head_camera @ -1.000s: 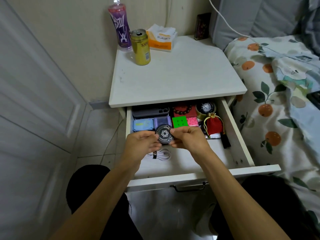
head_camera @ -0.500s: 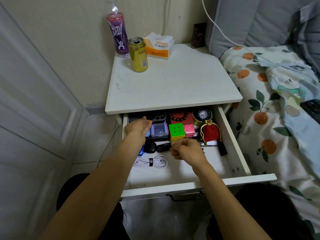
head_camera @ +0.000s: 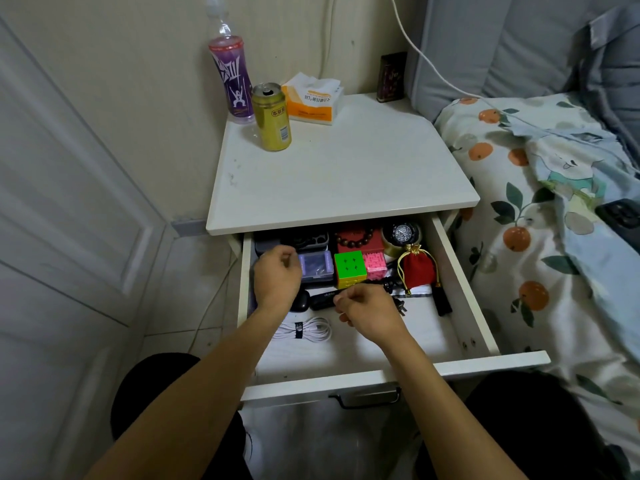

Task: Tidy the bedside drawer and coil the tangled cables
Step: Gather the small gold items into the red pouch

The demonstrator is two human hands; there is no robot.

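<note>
Both hands were held loosely curled over the open drawer [head_camera: 460, 296], nothing gripped. The left hand [head_camera: 277, 278] was kept further back, the right hand [head_camera: 367, 311] nearer. The coiled white cable [head_camera: 304, 330] was seen lying just below, between the wrists.

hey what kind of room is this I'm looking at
Most likely a bedroom: a white bedside table with its drawer pulled open stands against a bed with a fruit-print duvet and a grey headboard cushion.

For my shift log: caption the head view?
Both hands hover empty over the open drawer beside a coiled white cable.
</note>
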